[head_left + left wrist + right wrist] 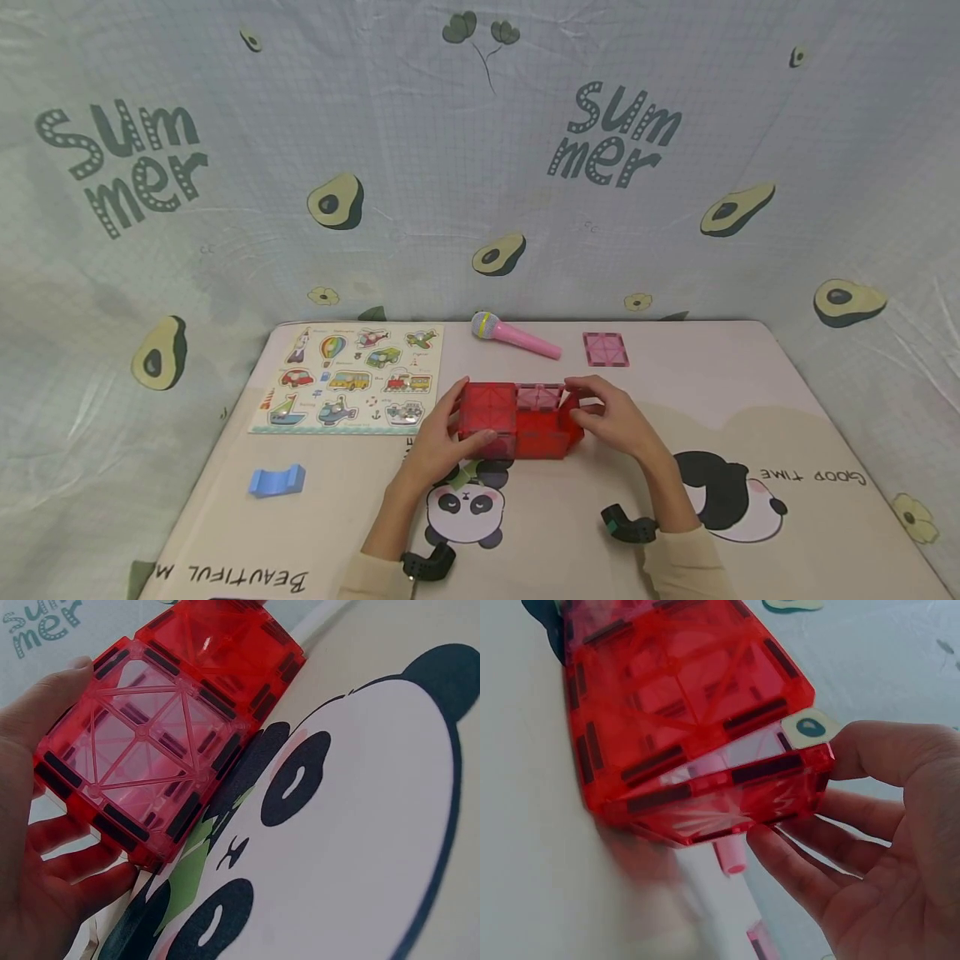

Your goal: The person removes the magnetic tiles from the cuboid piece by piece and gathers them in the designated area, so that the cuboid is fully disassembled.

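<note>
A box built of red and pink translucent magnetic tiles (487, 407) sits mid-table. Its left half has a red top, and a pink tile (142, 731) shows on one side. Around that end my left hand (437, 440) holds it, thumb at one edge and fingers at the other. The right half is open on top, with a red front wall (542, 437) and a pink back wall (538, 397). My right hand (613, 418) pinches a red magnetic tile (742, 796) at the right end. That tile slants outward, leaving a wedge-shaped gap along one edge.
Behind the box lie a pink toy microphone (517, 335) and a loose pink magnetic tile (606, 349). A vehicle picture puzzle board (300, 408) is at the back left, with a blue curved block (277, 481) in front of it. A printed cloth (420, 167) hangs behind the table.
</note>
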Action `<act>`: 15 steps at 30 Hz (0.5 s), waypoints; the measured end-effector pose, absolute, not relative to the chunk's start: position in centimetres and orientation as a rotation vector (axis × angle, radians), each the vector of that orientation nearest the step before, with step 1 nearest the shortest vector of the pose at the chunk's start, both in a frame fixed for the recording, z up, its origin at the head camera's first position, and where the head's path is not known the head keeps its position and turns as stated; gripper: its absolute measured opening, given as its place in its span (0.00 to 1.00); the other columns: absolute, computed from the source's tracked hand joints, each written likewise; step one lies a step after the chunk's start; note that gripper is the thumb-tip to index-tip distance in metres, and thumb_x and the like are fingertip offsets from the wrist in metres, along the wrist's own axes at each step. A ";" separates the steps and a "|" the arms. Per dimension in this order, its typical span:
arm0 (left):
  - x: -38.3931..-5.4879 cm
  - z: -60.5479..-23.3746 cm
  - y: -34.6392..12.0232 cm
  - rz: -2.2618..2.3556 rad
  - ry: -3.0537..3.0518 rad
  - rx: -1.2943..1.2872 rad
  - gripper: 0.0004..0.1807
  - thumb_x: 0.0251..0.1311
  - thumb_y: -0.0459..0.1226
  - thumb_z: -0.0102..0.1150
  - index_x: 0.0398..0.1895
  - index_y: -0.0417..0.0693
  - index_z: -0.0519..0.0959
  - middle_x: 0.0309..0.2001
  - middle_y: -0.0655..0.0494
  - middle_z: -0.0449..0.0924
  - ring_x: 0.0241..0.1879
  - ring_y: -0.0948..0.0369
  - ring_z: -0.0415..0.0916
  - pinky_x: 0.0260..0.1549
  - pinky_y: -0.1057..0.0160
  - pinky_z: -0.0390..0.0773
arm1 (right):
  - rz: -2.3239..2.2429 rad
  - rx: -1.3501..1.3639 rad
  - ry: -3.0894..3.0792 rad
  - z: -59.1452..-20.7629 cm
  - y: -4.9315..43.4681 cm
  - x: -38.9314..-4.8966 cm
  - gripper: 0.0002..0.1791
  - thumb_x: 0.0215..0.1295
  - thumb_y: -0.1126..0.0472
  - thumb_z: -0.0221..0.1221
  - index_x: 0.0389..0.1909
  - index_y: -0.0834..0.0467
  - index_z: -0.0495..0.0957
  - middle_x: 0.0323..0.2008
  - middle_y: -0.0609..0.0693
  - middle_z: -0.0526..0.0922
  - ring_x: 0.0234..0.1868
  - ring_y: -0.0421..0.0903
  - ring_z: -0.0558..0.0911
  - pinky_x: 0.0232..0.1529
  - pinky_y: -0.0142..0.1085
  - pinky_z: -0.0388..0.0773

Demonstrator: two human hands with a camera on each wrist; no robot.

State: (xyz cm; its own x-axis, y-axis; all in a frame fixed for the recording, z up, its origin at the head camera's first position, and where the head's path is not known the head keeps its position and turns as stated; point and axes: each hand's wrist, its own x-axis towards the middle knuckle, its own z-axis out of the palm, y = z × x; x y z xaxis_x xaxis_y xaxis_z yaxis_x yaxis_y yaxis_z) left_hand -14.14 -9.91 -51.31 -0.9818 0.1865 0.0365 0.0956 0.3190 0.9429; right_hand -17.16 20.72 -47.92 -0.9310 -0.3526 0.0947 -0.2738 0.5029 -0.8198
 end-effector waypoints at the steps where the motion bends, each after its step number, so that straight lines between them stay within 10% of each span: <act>1: -14.1 -51.3 -9.9 1.771 2.484 0.266 0.50 0.55 0.50 0.71 0.79 0.55 0.55 0.71 0.51 0.68 0.68 0.44 0.71 0.58 0.47 0.80 | -1.424 -0.556 2.643 -47.9 20.9 -17.1 0.28 0.64 0.65 0.61 0.66 0.62 0.71 0.62 0.61 0.77 0.59 0.59 0.79 0.58 0.49 0.82; 15: -14.1 -51.1 -9.9 1.740 2.498 0.249 0.51 0.54 0.53 0.71 0.79 0.58 0.55 0.72 0.52 0.68 0.69 0.45 0.70 0.59 0.47 0.80 | -1.369 -0.412 2.641 -47.4 21.9 -17.0 0.27 0.63 0.59 0.66 0.61 0.63 0.73 0.47 0.58 0.81 0.46 0.52 0.81 0.46 0.33 0.85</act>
